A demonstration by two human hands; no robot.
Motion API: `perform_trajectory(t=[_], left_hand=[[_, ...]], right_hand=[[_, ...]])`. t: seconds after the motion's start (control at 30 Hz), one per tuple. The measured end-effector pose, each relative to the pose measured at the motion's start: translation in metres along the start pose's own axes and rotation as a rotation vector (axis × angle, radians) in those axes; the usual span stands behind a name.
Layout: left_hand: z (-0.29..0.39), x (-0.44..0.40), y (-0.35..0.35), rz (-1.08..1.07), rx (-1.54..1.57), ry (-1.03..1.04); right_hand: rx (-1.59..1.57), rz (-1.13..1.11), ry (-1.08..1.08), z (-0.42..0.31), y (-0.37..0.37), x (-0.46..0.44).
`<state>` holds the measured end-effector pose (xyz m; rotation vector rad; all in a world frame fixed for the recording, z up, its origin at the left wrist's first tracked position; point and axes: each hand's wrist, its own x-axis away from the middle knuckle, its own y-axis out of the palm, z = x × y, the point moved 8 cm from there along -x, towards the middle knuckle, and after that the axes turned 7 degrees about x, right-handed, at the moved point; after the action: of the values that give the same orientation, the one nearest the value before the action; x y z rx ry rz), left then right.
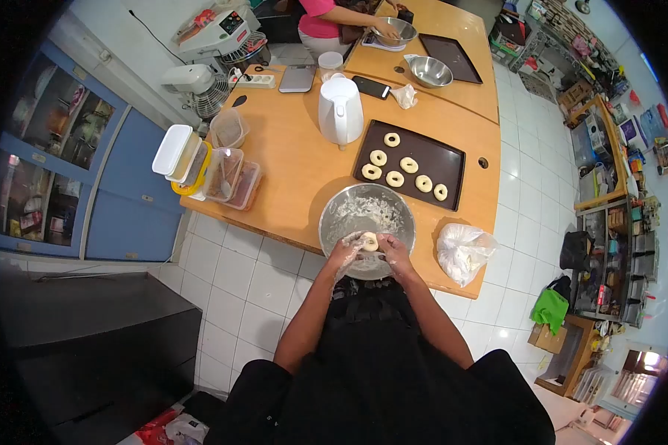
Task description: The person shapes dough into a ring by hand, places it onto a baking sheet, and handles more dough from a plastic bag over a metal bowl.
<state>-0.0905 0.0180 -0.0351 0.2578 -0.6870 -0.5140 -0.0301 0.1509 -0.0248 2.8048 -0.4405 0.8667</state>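
Both my hands are over the near part of a steel bowl [326,215] whose inside is coated with flour. Between them is a small ring of pale dough [370,241]. My left hand [346,251], dusted with flour, grips the ring from the left. On its other side, the fingers of my right hand [395,254] press against the dough. Beyond the bowl lies a dark baking tray [430,157] with several dough rings, mostly along its left and near sides.
A white kettle [340,111] stands behind the bowl. Plastic containers [230,174] crowd the table's left edge. A plastic bag [464,252] sits at the right. Across the table, a person in pink [326,18] reaches into another bowl [397,31].
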Motion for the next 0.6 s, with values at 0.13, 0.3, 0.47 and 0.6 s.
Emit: perform_trajectory(t=[0.13,0.3,0.47,0.6], left_hand=[[0.007,0.002,0.003,0.020,-0.132,0.099],[0.004,-0.009,-0.003,0.103,-0.250,0.221],[0.010,-0.007,-0.006,0.221,-0.564,0.397],[0.022,0.004,0.005,0.322,-0.721,0.473]], right_hand=[[0.011,-0.039,-0.025,-0.002,0.003,0.001],[0.078,-0.034,-0.098,-0.003,0.007,0.000],[0.118,-0.020,-0.097,-0.006,0.007,-0.001],[0.173,-0.022,-0.207,-0.003,0.007,-0.009]])
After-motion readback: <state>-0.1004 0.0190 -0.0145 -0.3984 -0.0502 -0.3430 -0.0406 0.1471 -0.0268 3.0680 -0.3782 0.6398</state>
